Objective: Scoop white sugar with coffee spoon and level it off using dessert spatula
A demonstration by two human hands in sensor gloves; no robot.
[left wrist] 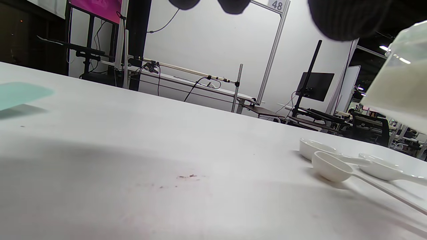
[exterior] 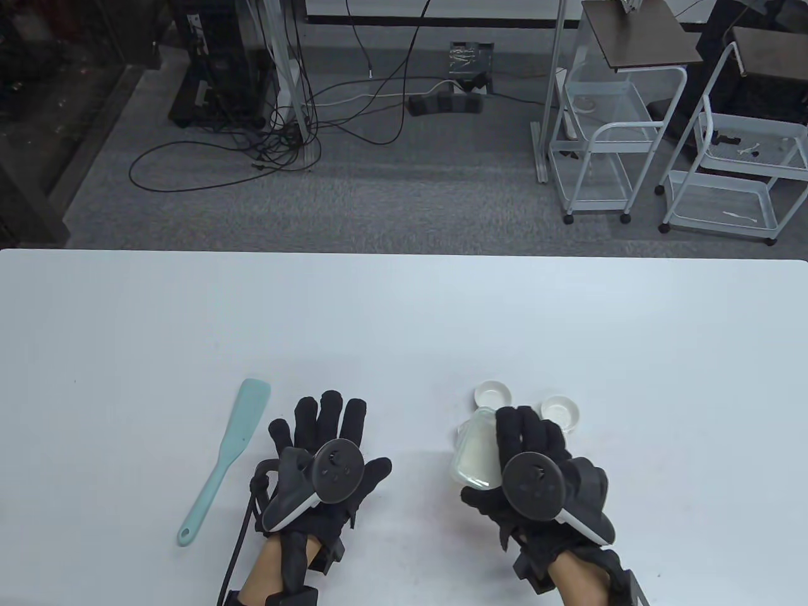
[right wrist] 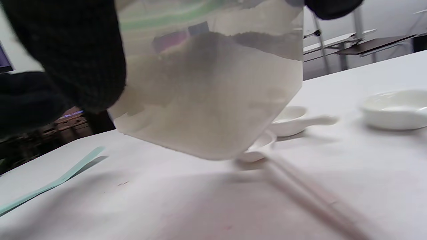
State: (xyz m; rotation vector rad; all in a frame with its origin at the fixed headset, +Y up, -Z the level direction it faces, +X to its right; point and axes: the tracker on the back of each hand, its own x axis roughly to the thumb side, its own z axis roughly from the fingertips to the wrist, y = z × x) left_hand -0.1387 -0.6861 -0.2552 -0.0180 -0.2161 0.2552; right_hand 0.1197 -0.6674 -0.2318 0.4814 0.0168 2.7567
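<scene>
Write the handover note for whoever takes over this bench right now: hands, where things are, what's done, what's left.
Right hand: grips the clear sugar container, lifted off the table and tilted; it holds white sugar.
Left hand: holds nothing, fingers spread over the table.
Dessert spatula: mint green, lying flat to the left of the left hand, untouched.
Coffee spoon: white, lying on the table by the container, with another white spoon and two small white dishes close by.
Done: container picked up.
Left: pick up the spoon, scoop sugar, level it with the spatula.
</scene>
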